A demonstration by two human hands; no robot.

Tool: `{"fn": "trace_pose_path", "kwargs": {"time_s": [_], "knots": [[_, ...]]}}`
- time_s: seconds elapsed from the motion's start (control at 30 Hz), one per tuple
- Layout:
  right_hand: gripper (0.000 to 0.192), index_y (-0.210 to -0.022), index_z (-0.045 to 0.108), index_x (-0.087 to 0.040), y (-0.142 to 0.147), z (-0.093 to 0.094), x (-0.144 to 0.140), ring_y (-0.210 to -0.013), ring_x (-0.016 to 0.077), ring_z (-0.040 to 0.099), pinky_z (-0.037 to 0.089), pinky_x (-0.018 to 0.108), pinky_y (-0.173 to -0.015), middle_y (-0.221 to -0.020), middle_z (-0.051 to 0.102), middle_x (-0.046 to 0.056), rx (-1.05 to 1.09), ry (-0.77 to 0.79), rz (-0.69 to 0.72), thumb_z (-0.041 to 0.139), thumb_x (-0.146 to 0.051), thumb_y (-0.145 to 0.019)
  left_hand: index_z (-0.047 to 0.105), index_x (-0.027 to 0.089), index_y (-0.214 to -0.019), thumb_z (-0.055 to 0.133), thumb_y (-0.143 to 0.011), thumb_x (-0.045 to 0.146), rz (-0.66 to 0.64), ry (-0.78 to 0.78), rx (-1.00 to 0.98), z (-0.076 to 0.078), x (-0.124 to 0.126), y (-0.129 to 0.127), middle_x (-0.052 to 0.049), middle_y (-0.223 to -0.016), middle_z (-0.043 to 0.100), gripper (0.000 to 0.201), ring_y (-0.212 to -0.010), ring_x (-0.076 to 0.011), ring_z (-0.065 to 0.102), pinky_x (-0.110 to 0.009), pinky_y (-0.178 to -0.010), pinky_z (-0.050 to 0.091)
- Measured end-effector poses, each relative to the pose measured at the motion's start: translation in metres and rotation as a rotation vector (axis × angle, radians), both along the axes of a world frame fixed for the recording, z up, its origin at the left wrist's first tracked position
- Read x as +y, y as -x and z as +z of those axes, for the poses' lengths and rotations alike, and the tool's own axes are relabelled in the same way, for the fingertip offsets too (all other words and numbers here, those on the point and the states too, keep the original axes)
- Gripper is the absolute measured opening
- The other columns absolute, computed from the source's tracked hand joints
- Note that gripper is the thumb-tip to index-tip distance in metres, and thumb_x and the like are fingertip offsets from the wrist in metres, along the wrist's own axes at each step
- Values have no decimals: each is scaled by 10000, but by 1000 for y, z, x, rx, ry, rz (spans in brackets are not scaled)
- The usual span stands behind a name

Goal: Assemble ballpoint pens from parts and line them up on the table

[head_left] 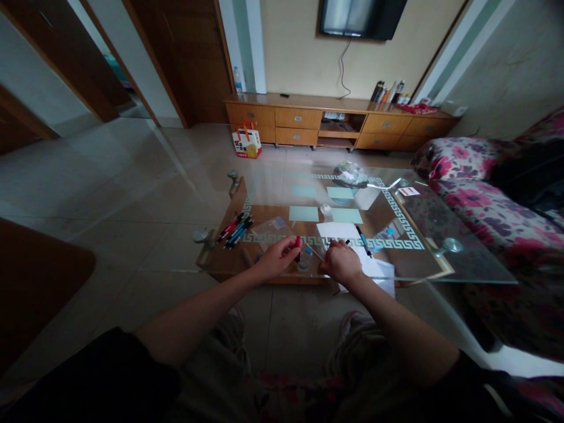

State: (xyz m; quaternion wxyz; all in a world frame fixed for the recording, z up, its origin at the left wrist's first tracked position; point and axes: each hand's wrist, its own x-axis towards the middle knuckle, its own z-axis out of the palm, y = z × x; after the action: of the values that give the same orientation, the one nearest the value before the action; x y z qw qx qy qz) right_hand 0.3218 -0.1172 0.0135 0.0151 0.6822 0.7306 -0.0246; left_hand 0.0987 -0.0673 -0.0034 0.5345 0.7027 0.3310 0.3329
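Observation:
My left hand (277, 257) pinches a small red pen part (298, 242) over the near edge of the glass coffee table (467, 264). My right hand (340, 261) is closed around a thin pale pen refill (315, 252) that points toward my left hand. The two hands are a short gap apart. A small clear piece (305, 258) lies on the glass between them. White paper (339, 231) lies just beyond my right hand, with a blue pen (363, 241) on it.
Several red, blue and black pens (234, 230) lie at the table's left. Pale green cards (304, 213) and a plastic bag (351, 174) sit farther back. A floral sofa (484, 194) stands right, a wooden TV cabinet (339, 120) behind.

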Motion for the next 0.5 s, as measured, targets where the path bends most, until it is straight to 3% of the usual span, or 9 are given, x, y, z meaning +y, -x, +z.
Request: {"fn": "trace_pose_path", "kwargs": {"time_s": [0.27, 0.4, 0.5], "knots": [[136, -814, 729, -171, 2, 3, -1, -996, 251, 580, 470, 309, -788, -1035, 656, 126, 59, -30, -39, 658, -282, -781, 626, 175, -1046, 547, -942, 427, 1, -13, -11, -2, 0, -1, -60, -980, 681, 284, -869, -176, 642, -291, -797, 514], [152, -744, 724, -179, 1, 7, 2, -830, 191, 627, 460, 274, -736, -966, 686, 97, 298, -56, -104, 654, -310, -772, 624, 175, -1031, 545, -943, 426, 0, -15, -16, -2, 0, 0, -60, -976, 682, 277, -871, -178, 644, -299, -805, 517], [147, -703, 705, -187, 1, 7, 5, -663, 163, 603, 437, 268, -647, -732, 678, 41, 565, -49, -197, 665, -325, -735, 623, 177, -1038, 548, -942, 425, -9, -10, -25, -1, 0, 0, -63, -993, 685, 276, -871, -178, 650, -303, -812, 520]]}}
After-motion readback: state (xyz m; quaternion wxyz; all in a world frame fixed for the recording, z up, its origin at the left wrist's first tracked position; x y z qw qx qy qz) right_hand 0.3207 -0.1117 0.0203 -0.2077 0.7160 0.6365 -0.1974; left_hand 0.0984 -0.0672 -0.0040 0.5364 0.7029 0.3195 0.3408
